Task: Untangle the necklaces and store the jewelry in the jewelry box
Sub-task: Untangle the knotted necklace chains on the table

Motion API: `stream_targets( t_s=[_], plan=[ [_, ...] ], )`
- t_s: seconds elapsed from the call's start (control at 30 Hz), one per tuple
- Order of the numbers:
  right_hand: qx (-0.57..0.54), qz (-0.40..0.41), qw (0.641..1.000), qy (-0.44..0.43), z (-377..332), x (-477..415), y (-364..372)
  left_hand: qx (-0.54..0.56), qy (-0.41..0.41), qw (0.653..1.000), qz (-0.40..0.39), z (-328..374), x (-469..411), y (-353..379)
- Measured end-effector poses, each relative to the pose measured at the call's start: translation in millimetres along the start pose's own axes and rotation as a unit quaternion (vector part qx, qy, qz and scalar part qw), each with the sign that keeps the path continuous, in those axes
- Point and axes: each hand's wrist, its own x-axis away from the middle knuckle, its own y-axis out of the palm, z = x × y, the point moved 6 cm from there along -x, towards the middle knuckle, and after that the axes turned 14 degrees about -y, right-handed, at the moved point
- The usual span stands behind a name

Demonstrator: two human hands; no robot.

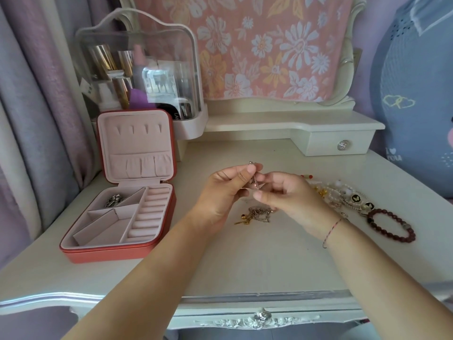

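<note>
Both hands are up just right of the box [110,253], raised a little off the bench [245,271]. The left hand [226,192] pinches the top of a fine chain [255,184] between thumb and forefinger. The right hand [288,196] pinches it lower down, fingers curled in close. A small clasp or charm pokes out above the left fingertips, too small to make out.

Under the hands, also right of the box, lies a gold tangle [257,214]. I cannot tell whether the held chain runs down into it. Farther right of the box sit the pearls [340,192] and a dark red bracelet [392,228]. The box is open, with 1 silver piece [114,201] in its back-left compartment.

My worry is that if the 2 hands pull apart, any knot cinches tighter, and a chain this thin could snap. If it is joined to the tangle, carrying it toward the box would drag the lot across the bench. The right wrist is near the pearls and could nudge them.
</note>
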Motion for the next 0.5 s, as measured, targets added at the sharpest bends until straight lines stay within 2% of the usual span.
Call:
stream_targets(
  t_s=[0.1,0.17,0.2,0.27,0.3,0.4,0.5],
  plan=[
    [-0.037,0.026,0.999,0.009,0,0,-5,-0.010,0.001,1.000,0.016,0,-1,-2],
    [-0.109,0.064,0.992,0.007,-3,-3,-9,-0.087,0.001,0.994,0.068,-1,-1,-7],
    [-0.150,0.084,0.985,0.007,-4,-4,-12,-0.185,0.009,0.977,0.108,-1,-1,-9],
    [-0.217,0.120,0.969,0.007,-6,-7,-17,-0.408,0.026,0.899,0.157,-6,-1,-7],
    [-0.239,0.134,0.962,0.008,-7,-8,-20,-0.468,0.027,0.870,0.157,-9,-1,-7],
    [-0.281,0.159,0.947,0.004,-10,-9,-27,-0.506,0.011,0.854,0.121,-17,-1,-12],
    [-0.309,0.173,0.935,-0.004,-17,-12,-36,-0.546,0.029,0.832,0.096,-16,-2,-13]
  ],
)
